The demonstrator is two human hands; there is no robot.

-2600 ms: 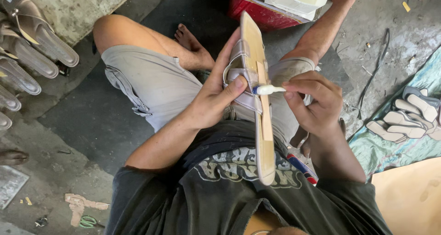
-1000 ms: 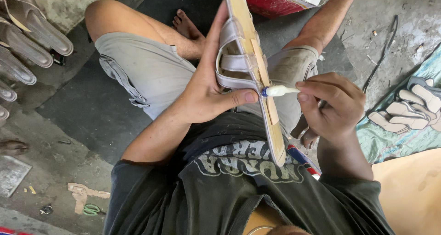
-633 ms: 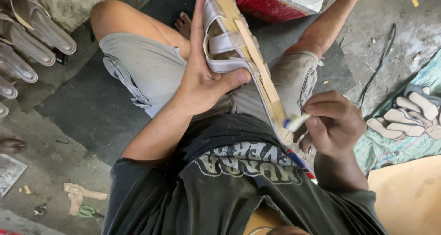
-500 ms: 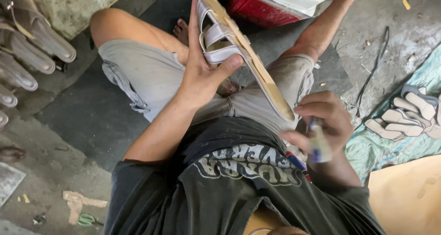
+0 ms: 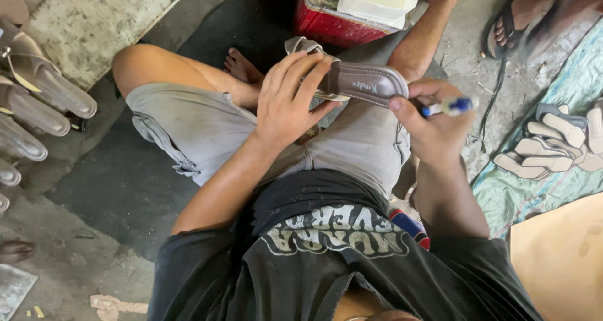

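From the head camera I look straight down at a seated person's lap. My left hand [image 5: 286, 98] sits just above centre, fingers curled over the top of a purple-grey sandal [image 5: 352, 82], thumb pressing its near edge, so the hand is clamped on the shoe. The sandal lies roughly level across the knees, its heel end toward 3 o'clock, its strap end hidden under the fingers.

My right hand [image 5: 433, 129], at about 3 o'clock from the left one, pinches a small blue-and-white brush [image 5: 449, 106] between thumb and forefinger; the thumb tip touches the sandal's heel end.

At 12 o'clock stands a red can [image 5: 342, 19] with a pale container on top. Along the 9 o'clock edge finished sandals [image 5: 44, 88] lie in a row. At 3 o'clock pale cut soles [image 5: 553, 142] are piled on a teal cloth [image 5: 534, 189]. Another person's sandalled foot [image 5: 509, 32] shows near 1 o'clock.
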